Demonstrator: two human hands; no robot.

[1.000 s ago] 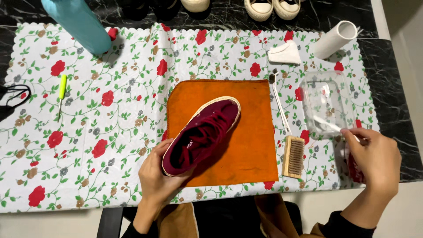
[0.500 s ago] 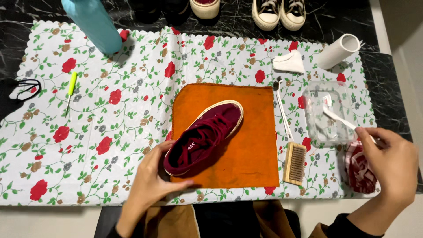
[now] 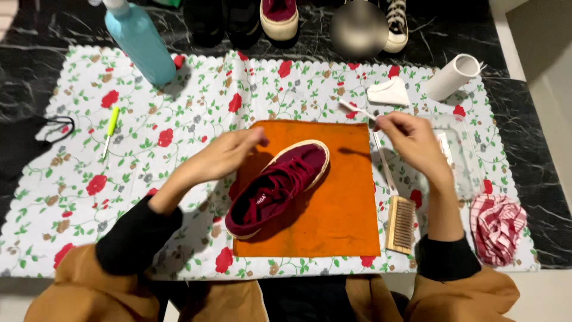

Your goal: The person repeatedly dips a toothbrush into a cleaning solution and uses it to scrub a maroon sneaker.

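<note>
Here, a maroon sneaker [image 3: 279, 188] with white sole lies laced.

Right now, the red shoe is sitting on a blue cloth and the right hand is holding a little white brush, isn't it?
Not quite. The head view shows the shoe lying on an orange cloth, not a blue one. The rest is right: the right hand holds a little white brush.
</note>
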